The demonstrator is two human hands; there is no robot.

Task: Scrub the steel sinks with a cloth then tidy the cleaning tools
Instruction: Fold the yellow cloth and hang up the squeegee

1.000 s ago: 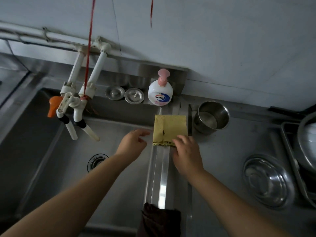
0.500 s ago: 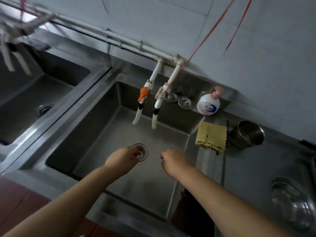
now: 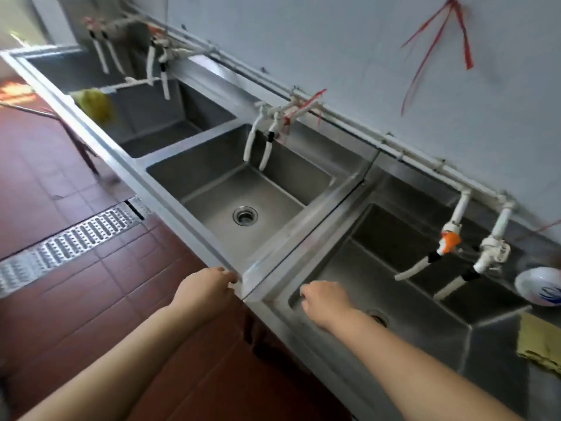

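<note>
A row of steel sinks runs along the wall: a near right sink, a middle sink with a round drain, and a far sink. The yellow-green cloth lies folded on the ledge at the right edge, away from both hands. My left hand hangs loosely curled by the front corner of the middle sink and holds nothing. My right hand hovers over the near sink's front rim, fingers loosely curled and empty.
White taps hang over the middle sink, and taps with an orange valve over the near one. A white soap bottle stands by the wall at right. A yellow rag hangs at the far sink. A floor drain grate crosses the red tiles.
My view has swung left along the sink row. Both hands left the cloth on the ledge and drew back to the front rim, empty.
</note>
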